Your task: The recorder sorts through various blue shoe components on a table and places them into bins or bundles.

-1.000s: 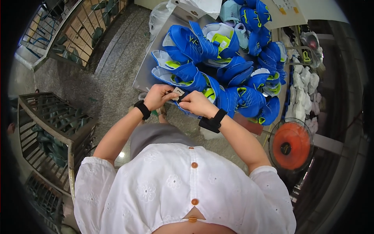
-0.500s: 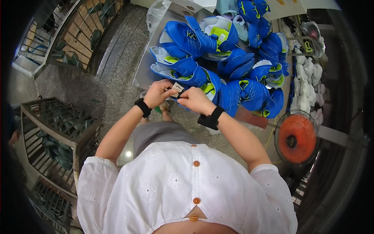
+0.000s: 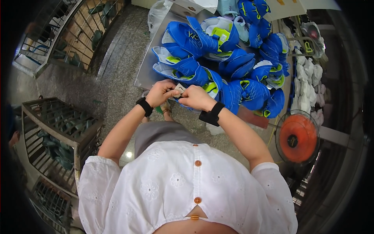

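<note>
Pinching a small pale tag [image 3: 179,89] between thumb and fingers, the left hand [image 3: 160,94] is clamped on it at the near edge of the pile of blue shoe uppers [image 3: 235,66]; the right hand [image 3: 197,97] sits just beside, fingertips drawn close at the tag's right side, though I cannot tell what they grip; the uppers, lined in lime green, lie heaped on a grey table [image 3: 146,69]; an orange fan [image 3: 297,141] stands to the right; a barred metal cage [image 3: 50,124] holds dark green pieces at left.
</note>
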Demonstrator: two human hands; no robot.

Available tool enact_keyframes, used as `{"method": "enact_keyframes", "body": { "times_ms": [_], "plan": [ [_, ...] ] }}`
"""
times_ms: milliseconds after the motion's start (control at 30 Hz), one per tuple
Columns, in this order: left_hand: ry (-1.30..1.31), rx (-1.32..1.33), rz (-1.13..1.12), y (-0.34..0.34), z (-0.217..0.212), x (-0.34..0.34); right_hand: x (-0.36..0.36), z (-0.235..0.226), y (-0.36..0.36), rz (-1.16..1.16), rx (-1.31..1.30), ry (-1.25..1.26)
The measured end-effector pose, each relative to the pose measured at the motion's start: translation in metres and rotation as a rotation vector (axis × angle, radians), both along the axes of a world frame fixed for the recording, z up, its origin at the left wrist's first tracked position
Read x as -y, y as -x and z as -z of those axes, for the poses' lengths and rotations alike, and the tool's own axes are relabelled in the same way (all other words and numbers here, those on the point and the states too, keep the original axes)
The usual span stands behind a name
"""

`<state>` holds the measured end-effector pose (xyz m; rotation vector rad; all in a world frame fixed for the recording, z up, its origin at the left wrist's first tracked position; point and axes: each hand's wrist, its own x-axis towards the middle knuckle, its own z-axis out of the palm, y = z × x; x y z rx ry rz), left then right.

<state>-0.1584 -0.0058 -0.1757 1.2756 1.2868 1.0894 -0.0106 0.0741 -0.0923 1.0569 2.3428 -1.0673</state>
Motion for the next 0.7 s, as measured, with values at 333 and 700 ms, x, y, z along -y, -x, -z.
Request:
{"method": "enact_keyframes", "body": {
  "times_ms": [333, 700],
  "plan": [
    [-0.113, 0.015, 0.023, 0.006, 0.004, -0.002, 0.003, 0.008, 0.001, 0.112, -0.032, 0.033],
    [-0.263, -0.095, 0.033, 0.011, -0.038, -0.013, 0.019, 0.026, 0.0, 0.013, -0.138, -0.031]
  ]
}}
